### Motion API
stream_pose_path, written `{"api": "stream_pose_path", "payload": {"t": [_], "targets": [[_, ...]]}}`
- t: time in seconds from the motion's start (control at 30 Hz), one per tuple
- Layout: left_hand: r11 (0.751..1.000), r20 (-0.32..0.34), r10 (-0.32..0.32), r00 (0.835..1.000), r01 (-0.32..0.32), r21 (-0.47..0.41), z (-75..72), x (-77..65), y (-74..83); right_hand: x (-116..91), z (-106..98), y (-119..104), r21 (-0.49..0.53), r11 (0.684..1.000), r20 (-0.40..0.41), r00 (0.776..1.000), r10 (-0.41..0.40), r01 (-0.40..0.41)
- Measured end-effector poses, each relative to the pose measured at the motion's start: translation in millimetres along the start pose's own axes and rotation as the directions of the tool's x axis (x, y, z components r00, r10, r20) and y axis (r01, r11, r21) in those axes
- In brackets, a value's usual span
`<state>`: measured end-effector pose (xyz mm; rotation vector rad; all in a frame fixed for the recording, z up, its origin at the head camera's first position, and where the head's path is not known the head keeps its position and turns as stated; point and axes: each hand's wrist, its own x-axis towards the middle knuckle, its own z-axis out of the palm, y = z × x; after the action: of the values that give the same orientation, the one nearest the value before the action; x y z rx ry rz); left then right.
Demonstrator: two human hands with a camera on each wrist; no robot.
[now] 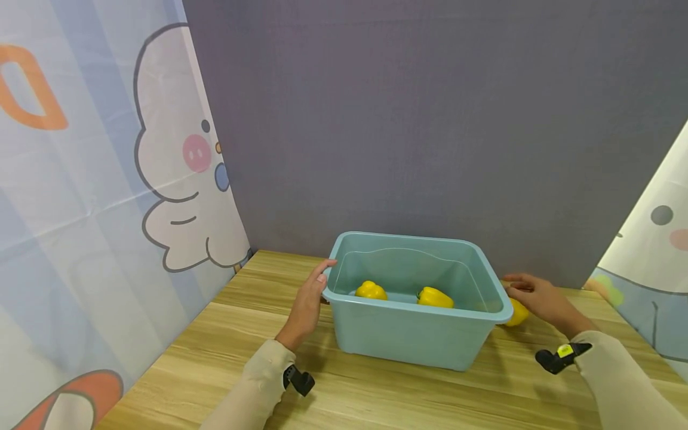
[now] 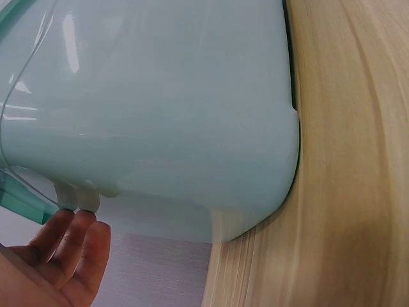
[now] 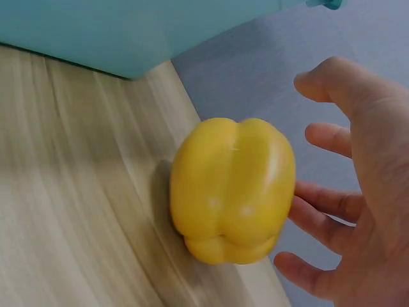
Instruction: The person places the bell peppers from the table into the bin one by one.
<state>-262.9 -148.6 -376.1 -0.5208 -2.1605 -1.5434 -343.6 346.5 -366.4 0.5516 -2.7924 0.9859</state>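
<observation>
A pale blue-green plastic bin (image 1: 408,334) stands on the wooden table. Inside lie two yellow bell peppers (image 1: 371,291) (image 1: 435,297). My left hand (image 1: 307,301) grips the bin's left rim, thumb and index finger at the top edge; in the left wrist view its other fingertips (image 2: 96,246) touch the outer wall below the rim. To the right of the bin, a third yellow bell pepper (image 3: 233,188) sits on the table, partly hidden in the head view. My right hand (image 1: 543,301) is over and beside it, fingers spread and loosely bent, not closed round it.
A dark grey partition (image 1: 430,119) rises close behind the bin. Cartoon-printed curtains (image 1: 107,209) flank the table on the left and right. Wooden tabletop (image 1: 365,394) extends in front of the bin. Each wrist wears a small black camera (image 1: 298,380).
</observation>
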Motion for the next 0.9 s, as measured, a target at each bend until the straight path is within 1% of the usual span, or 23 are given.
{"api": "stream_pose_path", "payload": {"t": [0.2, 0.3, 0.47, 0.73, 0.9], "targets": [[1.0, -0.002, 0.009, 1.0, -0.009, 0.009, 0.2, 0.0, 0.0, -3, 5, 7, -0.056, 0.998, -0.01, 0.999, -0.041, 0.04], [1.0, -0.001, 0.012, 1.0, -0.012, 0.006, 0.1, 0.5, -0.2, -4, 8, 10, -0.062, 0.997, -0.026, 0.999, -0.045, 0.043], [1.0, 0.001, 0.005, 1.0, -0.005, -0.004, 0.4, 0.7, -0.6, -5, 14, 14, -0.005, 0.999, -0.026, 0.998, -0.05, 0.05], [1.0, 0.01, -0.021, 1.0, 0.021, 0.005, 0.6, 2.5, -0.6, -6, 22, 23, 0.028, 0.997, -0.032, 0.997, -0.065, 0.066], [0.999, 0.013, -0.033, 0.999, 0.033, 0.005, 0.3, 2.5, -0.2, -9, 23, 25, 0.062, 0.997, -0.028, 0.999, -0.035, 0.036]]}}
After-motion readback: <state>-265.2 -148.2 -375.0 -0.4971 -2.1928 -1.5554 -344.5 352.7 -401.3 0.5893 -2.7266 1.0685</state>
